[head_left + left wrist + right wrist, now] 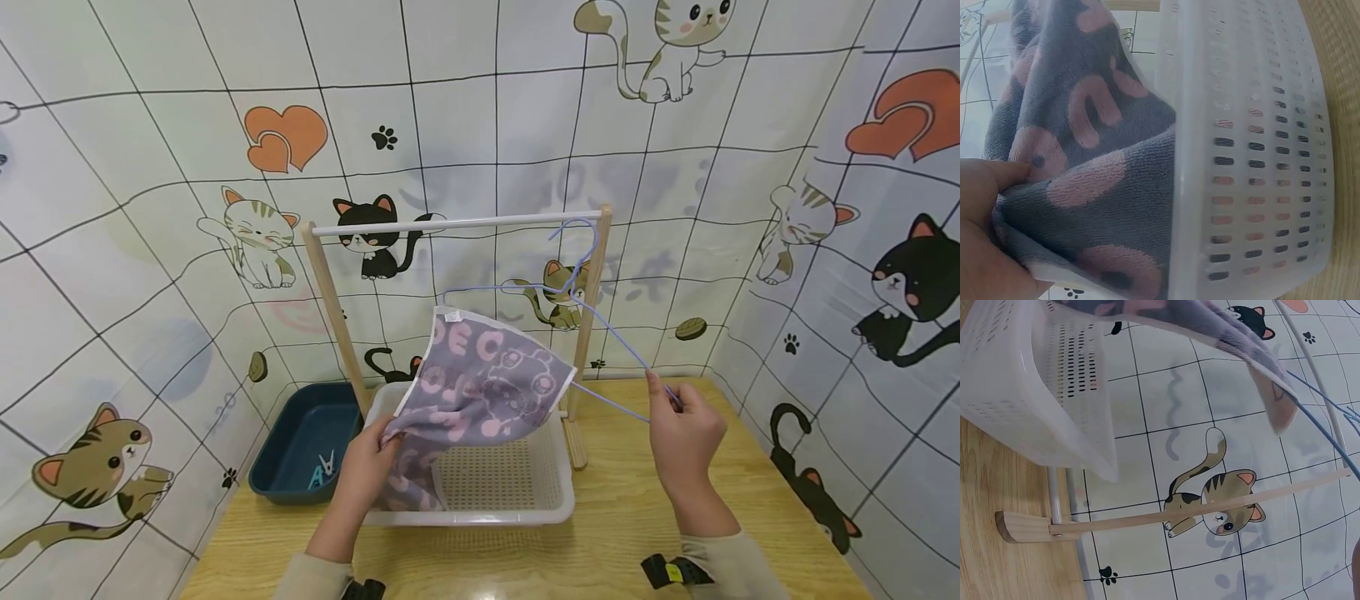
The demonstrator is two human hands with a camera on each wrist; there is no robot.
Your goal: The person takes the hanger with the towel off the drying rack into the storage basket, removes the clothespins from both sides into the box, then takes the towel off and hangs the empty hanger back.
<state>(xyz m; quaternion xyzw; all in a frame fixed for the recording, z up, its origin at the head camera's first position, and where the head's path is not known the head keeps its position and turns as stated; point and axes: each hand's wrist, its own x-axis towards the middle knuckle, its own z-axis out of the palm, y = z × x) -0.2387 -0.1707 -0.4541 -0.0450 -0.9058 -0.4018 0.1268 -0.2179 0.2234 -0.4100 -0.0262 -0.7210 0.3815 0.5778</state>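
A purple-grey towel with pink letters and a bear print drapes over a blue wire hanger. My left hand pinches the towel's near left part, thumb on top, as the left wrist view shows up close. From there a lower part of the cloth hangs into the white basket. My right hand grips the hanger at its right corner and holds it tilted. The hanger's hook points up, overlapping the rack's bar in the head view. Cloth hides much of the hanger's bottom wire.
Behind the basket stands a wooden rack with a white top bar. At left, a dark blue basin contains several clothespins. All this is on a wood-grain table, enclosed by cat-printed sheets.
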